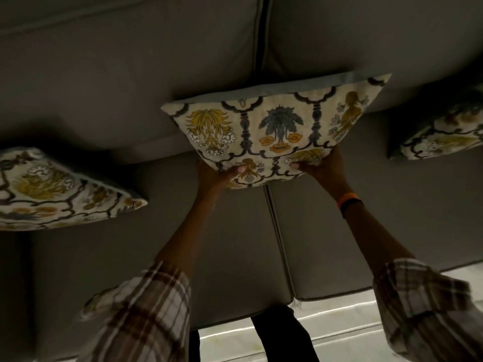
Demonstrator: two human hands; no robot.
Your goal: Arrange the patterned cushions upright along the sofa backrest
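- We had the middle cushion (277, 126) up in both hands, top edge leaning against the grey sofa backrest (130, 87), right about where the seam between the two back pads runs down.
- Left hand (217, 176) had its grip pinching the lower edge of that cushion, thumb on the printed front, the other fingers tucked out of sight behind it.
- Right hand (321, 163) did the same on the other side of the bottom edge, thumb pressed into the fabric. It had an orange and black wristband (349, 202) on.
- The fabric looked like a woven cream cover with mustard, blue and orange florals inside dark curly frames. The back panel was plain pale blue, showing along the top edge. Square shape, soft and a bit puffy.
- Left cushion (57, 189) with the same print sat at the frame edge against the backrest, one corner poking out toward the middle.
- Right cushion (444, 134) was half cut off and blurry, also by the backrest.
- The sofa seat (339, 244) was smooth grey upholstery with piped edges, split in two pads.
- Both plaid sleeves (146, 309) were rolled up, and the pale floor (326, 335) showed below.
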